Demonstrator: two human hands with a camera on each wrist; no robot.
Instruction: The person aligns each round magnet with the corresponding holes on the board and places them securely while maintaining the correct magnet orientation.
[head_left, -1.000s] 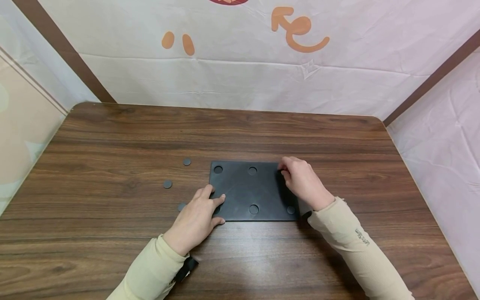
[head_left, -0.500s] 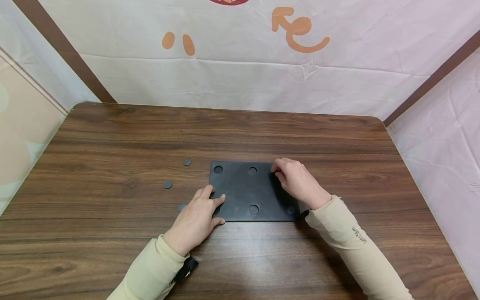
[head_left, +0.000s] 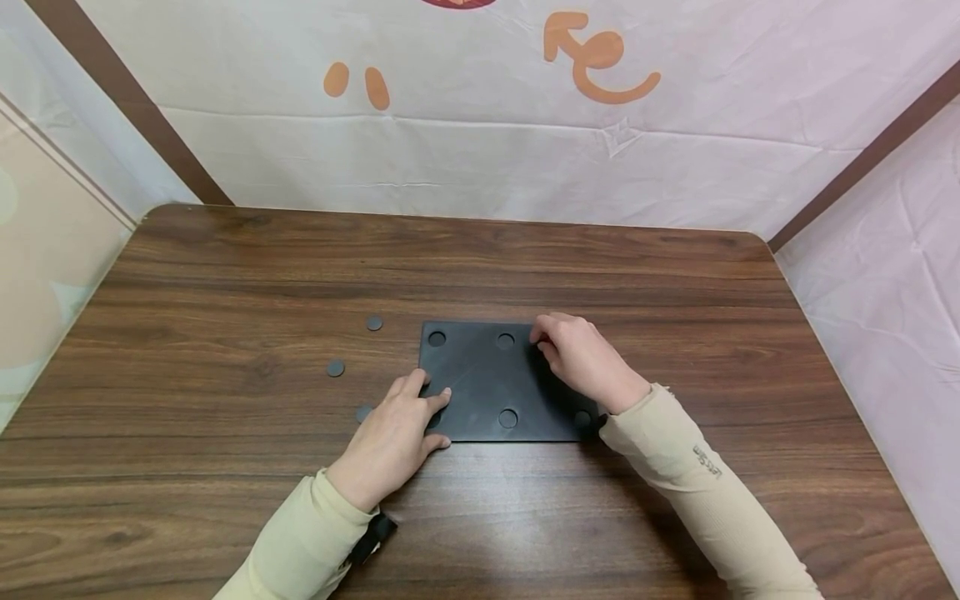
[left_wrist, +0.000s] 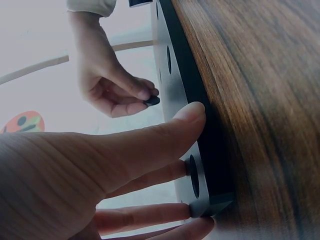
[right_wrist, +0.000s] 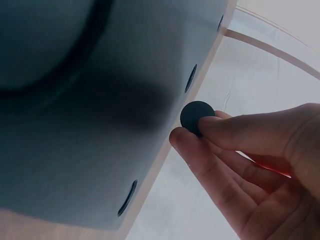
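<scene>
A dark rectangular board [head_left: 480, 379] with round recesses lies on the table. My left hand [head_left: 390, 442] rests on its near left corner, fingers spread; the left wrist view shows the thumb pressing the front side. Above the board's far right part, my right hand [head_left: 588, 362] pinches a small black disc [right_wrist: 196, 117] between thumb and fingers, held apart from the surface. Recesses show at far left [head_left: 437, 339], far middle [head_left: 506, 342] and near middle [head_left: 507, 418]. The near right recess [head_left: 582, 419] looks lighter, perhaps filled. My right hand hides the far right one in the head view.
Left of the board lie three loose dark discs: a far one [head_left: 374, 323], a middle one [head_left: 335, 368] and a near one [head_left: 363, 413] partly behind my left hand. The wooden table [head_left: 247, 283] ends at a pale printed cloth [head_left: 480, 167] behind.
My right hand has moved left across the far side of the board, toward the far middle recess. My left hand and the board have stayed in place.
</scene>
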